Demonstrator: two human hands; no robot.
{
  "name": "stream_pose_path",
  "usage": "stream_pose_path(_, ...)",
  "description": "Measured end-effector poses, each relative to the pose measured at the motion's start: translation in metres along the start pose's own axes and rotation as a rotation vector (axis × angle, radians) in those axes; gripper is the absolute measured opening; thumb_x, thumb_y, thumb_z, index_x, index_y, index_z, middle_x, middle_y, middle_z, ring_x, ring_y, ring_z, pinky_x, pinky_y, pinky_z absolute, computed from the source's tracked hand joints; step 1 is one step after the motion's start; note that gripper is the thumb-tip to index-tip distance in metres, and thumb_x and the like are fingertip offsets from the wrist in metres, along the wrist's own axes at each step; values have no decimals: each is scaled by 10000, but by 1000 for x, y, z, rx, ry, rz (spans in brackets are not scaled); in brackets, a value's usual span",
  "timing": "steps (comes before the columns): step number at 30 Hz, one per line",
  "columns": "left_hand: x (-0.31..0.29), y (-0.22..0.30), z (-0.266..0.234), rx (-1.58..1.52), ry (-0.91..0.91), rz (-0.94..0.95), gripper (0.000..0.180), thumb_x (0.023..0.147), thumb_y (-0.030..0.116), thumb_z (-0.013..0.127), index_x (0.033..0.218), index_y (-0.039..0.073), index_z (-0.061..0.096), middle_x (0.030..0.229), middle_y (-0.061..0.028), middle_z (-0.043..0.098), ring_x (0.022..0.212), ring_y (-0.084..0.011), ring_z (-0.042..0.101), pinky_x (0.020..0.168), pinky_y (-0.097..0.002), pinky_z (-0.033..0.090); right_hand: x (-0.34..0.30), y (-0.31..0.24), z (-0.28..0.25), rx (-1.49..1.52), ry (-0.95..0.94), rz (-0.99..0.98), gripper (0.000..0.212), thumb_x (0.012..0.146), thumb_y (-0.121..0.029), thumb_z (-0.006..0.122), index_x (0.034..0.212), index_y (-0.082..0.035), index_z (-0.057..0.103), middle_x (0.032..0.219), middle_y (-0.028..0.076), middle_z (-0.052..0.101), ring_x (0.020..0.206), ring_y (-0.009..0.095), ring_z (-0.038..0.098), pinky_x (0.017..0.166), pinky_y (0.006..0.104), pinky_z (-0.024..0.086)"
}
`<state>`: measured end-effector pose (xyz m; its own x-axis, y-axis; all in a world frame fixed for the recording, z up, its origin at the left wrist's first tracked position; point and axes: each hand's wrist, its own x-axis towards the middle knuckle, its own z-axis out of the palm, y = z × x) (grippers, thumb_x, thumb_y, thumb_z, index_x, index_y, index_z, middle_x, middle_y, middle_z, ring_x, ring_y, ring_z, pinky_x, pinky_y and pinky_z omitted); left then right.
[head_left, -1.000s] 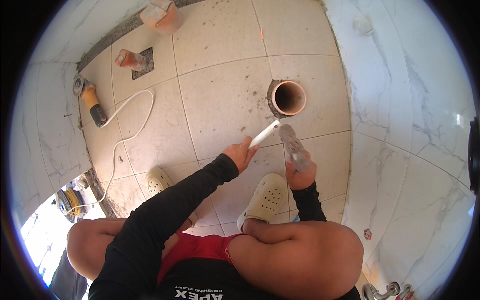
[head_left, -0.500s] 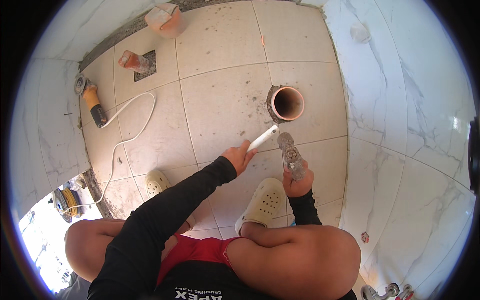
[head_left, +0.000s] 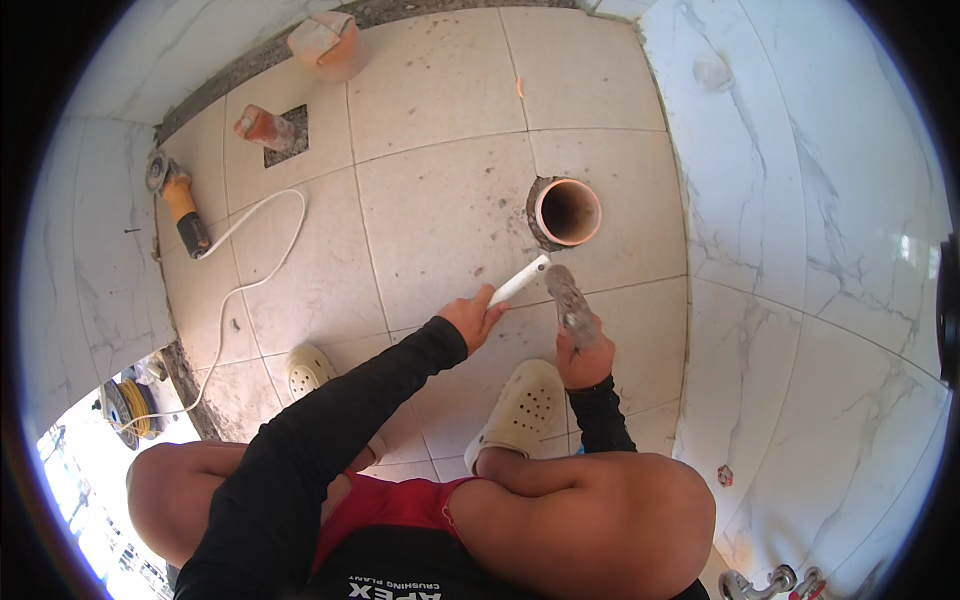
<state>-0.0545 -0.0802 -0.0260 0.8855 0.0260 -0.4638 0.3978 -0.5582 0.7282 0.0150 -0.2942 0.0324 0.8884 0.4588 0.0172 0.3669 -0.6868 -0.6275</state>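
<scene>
My left hand (head_left: pixel 472 320) is closed around a white flat bar (head_left: pixel 519 282) with a small dark hole near its far end. That end points at the near side of an orange pipe (head_left: pixel 568 212), which stands open in a rough cutout in the floor tile. My right hand (head_left: pixel 587 358) grips a hammer; its dusty, mortar-crusted head (head_left: pixel 569 305) is up beside the bar's end, and its handle is hidden by the hand. From this view I cannot tell whether the hammer touches the bar.
An angle grinder (head_left: pixel 183 205) with a white cord (head_left: pixel 238 290) lies at the left wall. Further back are a capped orange pipe (head_left: pixel 264 127) in a square cutout and an orange container (head_left: pixel 328 47). A cord reel (head_left: pixel 130 408) is at lower left, taps (head_left: pixel 770 582) at lower right.
The hammer head has tilted and shifted slightly, its near end now lower beside the fingers. The left hand still holds the white bar in about the same place. The whole view has shifted a little.
</scene>
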Motion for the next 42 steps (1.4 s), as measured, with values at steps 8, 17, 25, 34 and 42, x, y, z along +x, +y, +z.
stream_pose_path(8,13,10,-7,55,52,87,372,1032,427,451,1040,56,429,595,-211,588,567,-455,601,494,-531,466,10,1,-9,10,46,101,287,951,-286,637,1088,-38,588,760,184,667,650,387,667,558,423,524)
stream_pose_path(17,-2,13,-8,115,67,33,366,1030,427,454,1046,62,429,597,-205,590,566,-448,605,503,-539,469,-1,12,-22,67,236,123,261,978,-265,609,1082,-25,599,789,168,681,618,334,670,550,363,505)
stream_pose_path(25,-4,17,-8,125,38,-7,375,1036,436,429,1056,61,421,605,-207,593,577,-453,608,514,-542,471,2,9,-22,48,159,142,265,977,-274,615,1079,-30,601,782,159,676,621,331,668,546,367,503)
stream_pose_path(34,-6,17,-9,104,44,-10,362,1036,418,436,1071,59,420,615,-213,599,585,-457,611,528,-547,474,5,-3,-27,81,100,134,272,963,-267,631,1080,-24,598,788,157,667,615,326,663,526,362,495)
stream_pose_path(42,-4,15,-8,71,45,-14,368,1037,412,438,1058,45,426,601,-218,589,579,-460,607,524,-548,477,17,-5,-13,-69,-68,-105,273,923,-234,655,1112,-44,605,859,175,678,653,358,676,577,392,538)
